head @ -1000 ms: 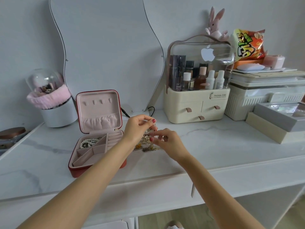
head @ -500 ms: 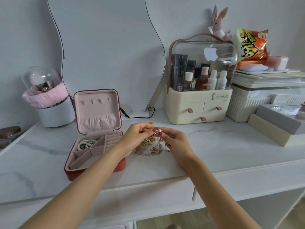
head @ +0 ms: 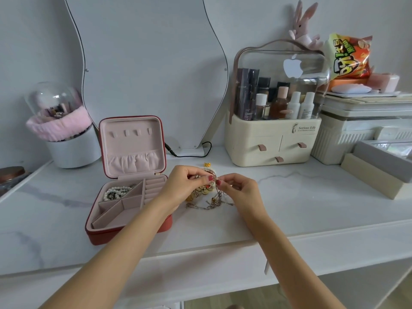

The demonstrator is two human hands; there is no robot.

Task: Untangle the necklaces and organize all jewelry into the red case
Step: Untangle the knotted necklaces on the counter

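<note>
Change: both hands have stayed pinching at the tangle, barely shifted.
Left hand (head: 181, 185): pinches chain.
Right hand (head: 242, 190): pinches chain.
Necklaces (head: 208, 198): knotted gold chains on marble desk (head: 312, 197), 3 o'clock of open red case (head: 124, 197).
Pearls (head: 116, 192): rear-left compartment.

Case (head: 142, 231): red, lined pink. Pearls (head: 117, 191): white. Chains (head: 209, 200): gold, silver. Top (head: 312, 201): white, veined grey. Nails: painted red.

home dressing table | mirror (head: 147, 63) | cosmetics organiser (head: 274, 139) (bottles inside)

Left hand (head: 184, 187) and right hand (head: 242, 189) meet fingertip to fingertip (both pinching).
</note>
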